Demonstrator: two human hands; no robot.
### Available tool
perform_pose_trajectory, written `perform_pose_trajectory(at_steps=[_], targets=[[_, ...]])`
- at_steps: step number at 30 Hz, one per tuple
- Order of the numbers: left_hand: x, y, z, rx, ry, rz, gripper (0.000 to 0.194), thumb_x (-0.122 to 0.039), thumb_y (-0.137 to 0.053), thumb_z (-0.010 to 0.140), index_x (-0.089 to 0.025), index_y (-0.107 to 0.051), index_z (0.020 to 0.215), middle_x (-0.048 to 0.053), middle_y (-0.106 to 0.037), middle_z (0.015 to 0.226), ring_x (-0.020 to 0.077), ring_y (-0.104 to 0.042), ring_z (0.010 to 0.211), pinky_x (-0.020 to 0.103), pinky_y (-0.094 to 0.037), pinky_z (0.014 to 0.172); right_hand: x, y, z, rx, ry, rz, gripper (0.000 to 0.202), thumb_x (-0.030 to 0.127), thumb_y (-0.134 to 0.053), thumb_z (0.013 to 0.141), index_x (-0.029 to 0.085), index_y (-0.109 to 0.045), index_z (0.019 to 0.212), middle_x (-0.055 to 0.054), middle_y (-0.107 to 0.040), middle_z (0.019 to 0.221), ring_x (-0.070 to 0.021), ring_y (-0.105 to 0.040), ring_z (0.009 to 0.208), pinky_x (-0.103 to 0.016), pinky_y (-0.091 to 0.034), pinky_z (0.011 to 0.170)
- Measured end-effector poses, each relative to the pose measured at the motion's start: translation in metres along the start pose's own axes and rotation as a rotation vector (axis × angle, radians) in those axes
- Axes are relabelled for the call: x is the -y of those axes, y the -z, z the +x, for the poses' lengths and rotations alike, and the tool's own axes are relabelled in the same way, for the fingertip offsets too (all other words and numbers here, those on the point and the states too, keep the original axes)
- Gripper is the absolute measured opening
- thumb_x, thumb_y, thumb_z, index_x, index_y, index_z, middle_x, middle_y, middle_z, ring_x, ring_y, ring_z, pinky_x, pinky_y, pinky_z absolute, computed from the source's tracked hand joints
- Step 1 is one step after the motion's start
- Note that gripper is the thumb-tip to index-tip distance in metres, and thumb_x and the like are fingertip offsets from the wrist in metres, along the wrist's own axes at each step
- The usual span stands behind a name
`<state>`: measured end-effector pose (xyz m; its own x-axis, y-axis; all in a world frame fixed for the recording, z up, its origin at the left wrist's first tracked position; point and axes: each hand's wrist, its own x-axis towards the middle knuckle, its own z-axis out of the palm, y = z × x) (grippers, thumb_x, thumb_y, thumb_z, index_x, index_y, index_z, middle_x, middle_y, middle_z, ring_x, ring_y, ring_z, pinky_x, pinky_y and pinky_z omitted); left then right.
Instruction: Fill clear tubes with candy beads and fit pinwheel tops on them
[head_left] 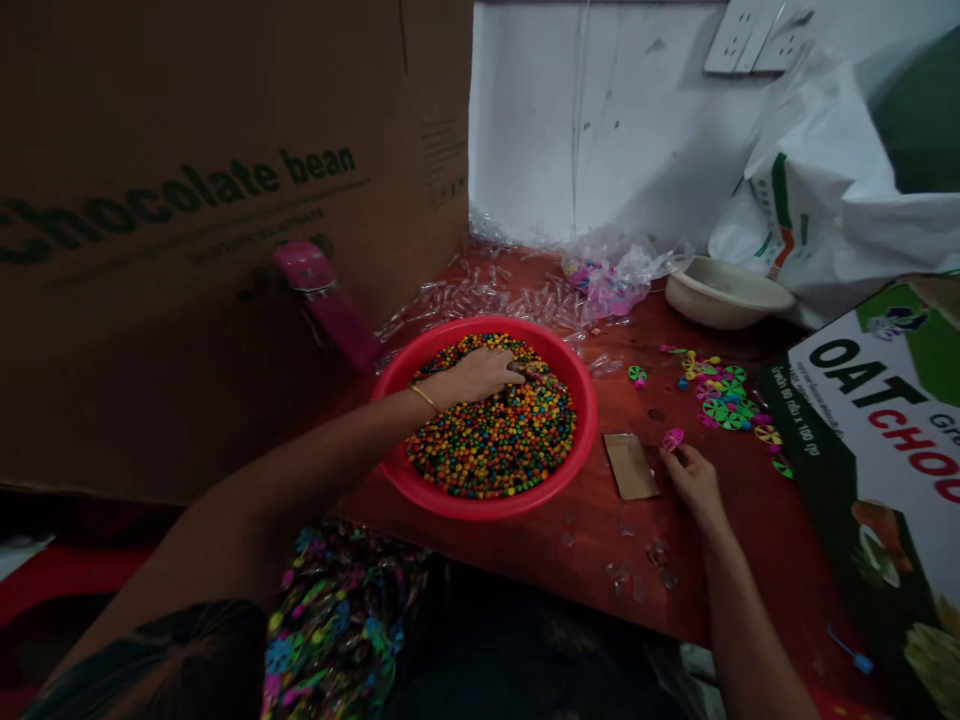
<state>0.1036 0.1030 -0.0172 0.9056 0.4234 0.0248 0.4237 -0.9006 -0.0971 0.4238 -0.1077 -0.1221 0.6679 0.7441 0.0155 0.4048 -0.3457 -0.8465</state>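
Note:
A red basin (587, 425) full of small multicoloured candies (487, 450) stands on the red table. My left hand (480, 375), with a bangle at the wrist, reaches into the candies, its fingers closed at their surface; what they hold is too small to make out. To the right of the basin, my right hand (691, 478) pinches a small pink plastic piece (673, 438). Just left of that hand a flat piece of brown cardboard (631, 466) lies on the table.
Clear plastic tubes (502, 298) lie behind the basin. Colourful plastic wheels (726, 400) and a cream bowl (726, 292) are at the right, near an oat carton (885, 400). A large cardboard box (225, 300) and pink bottle (334, 310) stand left. Filled pieces (337, 620) sit below the table edge.

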Motion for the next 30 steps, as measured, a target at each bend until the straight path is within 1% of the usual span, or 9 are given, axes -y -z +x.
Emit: perform_pose_trajectory(at_steps=[3,7,11,14,18,21,22,26,30], targets=[[-0.007,0.004,-0.023,-0.108,0.114,-0.202,0.026,-0.032,-0.043,0.087,-0.023,-0.061,0.103,0.008,-0.053,0.107,0.0201,-0.050,0.096,0.030,-0.037,0.079,-0.001,0.001,0.001,0.019,-0.144,0.218,0.046,0.053,-0.068,0.049,0.015,-0.060,0.073,0.000,-0.055,0.052,-0.0115,-0.045,0.047,-0.024,-0.034,0.043],[-0.021,0.012,-0.050,-0.193,0.299,-0.690,0.034,-0.043,-0.039,0.087,-0.016,-0.058,0.086,0.003,-0.056,0.079,0.0138,-0.052,0.072,0.026,-0.040,0.067,0.021,0.000,-0.007,0.090,-0.233,0.662,0.044,0.048,-0.075,0.047,0.018,-0.060,0.074,0.001,-0.058,0.064,-0.0093,-0.048,0.049,-0.022,-0.038,0.044],[-0.047,0.021,-0.067,-0.174,0.477,-1.327,0.035,-0.049,-0.044,0.083,-0.016,-0.053,0.090,0.002,-0.056,0.081,0.0122,-0.055,0.070,0.023,-0.044,0.057,0.071,-0.008,-0.020,0.194,-0.130,0.875,0.034,0.044,-0.075,0.055,0.021,-0.059,0.073,0.003,-0.055,0.068,-0.0068,-0.047,0.050,-0.021,-0.039,0.044],[-0.066,0.026,-0.074,-0.127,0.561,-1.635,0.033,-0.046,-0.050,0.081,-0.018,-0.050,0.099,0.002,-0.057,0.082,0.0098,-0.056,0.062,0.020,-0.042,0.049,0.110,-0.019,-0.031,0.285,-0.040,0.930,0.030,0.043,-0.074,0.059,0.022,-0.061,0.075,0.005,-0.051,0.063,-0.0056,-0.043,0.047,-0.020,-0.037,0.042],[-0.086,0.026,-0.081,-0.142,0.573,-1.995,0.032,-0.038,-0.053,0.081,-0.019,-0.049,0.107,0.002,-0.056,0.080,0.0082,-0.054,0.054,0.017,-0.038,0.041,0.147,-0.041,-0.043,0.406,0.112,0.844,0.027,0.041,-0.071,0.064,0.021,-0.064,0.081,0.004,-0.054,0.061,-0.0071,-0.045,0.048,-0.021,-0.038,0.045],[-0.096,0.023,-0.085,-0.024,0.654,-2.073,0.032,-0.038,-0.049,0.083,-0.017,-0.049,0.107,0.002,-0.056,0.073,0.0090,-0.052,0.046,0.018,-0.036,0.035,0.162,-0.059,-0.055,0.513,0.188,0.725,0.026,0.043,-0.067,0.069,0.019,-0.064,0.078,0.003,-0.053,0.058,-0.0069,-0.045,0.048,-0.021,-0.037,0.047],[-0.099,0.022,-0.086,-0.027,0.676,-2.067,0.032,-0.038,-0.048,0.083,-0.017,-0.049,0.107,0.002,-0.056,0.072,0.0090,-0.052,0.045,0.018,-0.037,0.035,0.166,-0.064,-0.059,0.544,0.191,0.695,0.028,0.045,-0.066,0.069,0.018,-0.064,0.077,0.004,-0.052,0.057,-0.0066,-0.043,0.048,-0.020,-0.036,0.046],[-0.104,0.025,-0.093,-0.209,0.657,-1.950,0.032,-0.038,-0.049,0.083,-0.020,-0.049,0.108,0.000,-0.055,0.076,0.0080,-0.052,0.048,0.018,-0.038,0.038,0.174,-0.078,-0.073,0.622,0.189,0.640,0.034,0.049,-0.066,0.067,0.017,-0.063,0.078,0.004,-0.050,0.057,-0.0056,-0.040,0.047,-0.019,-0.033,0.044],[-0.108,0.029,-0.094,-0.194,0.595,-1.786,0.032,-0.036,-0.049,0.081,-0.020,-0.050,0.108,0.001,-0.056,0.081,0.0073,-0.053,0.055,0.017,-0.038,0.044,0.178,-0.082,-0.078,0.630,0.186,0.615,0.034,0.049,-0.065,0.067,0.017,-0.062,0.079,0.005,-0.050,0.056,-0.0058,-0.040,0.046,-0.019,-0.034,0.044]])
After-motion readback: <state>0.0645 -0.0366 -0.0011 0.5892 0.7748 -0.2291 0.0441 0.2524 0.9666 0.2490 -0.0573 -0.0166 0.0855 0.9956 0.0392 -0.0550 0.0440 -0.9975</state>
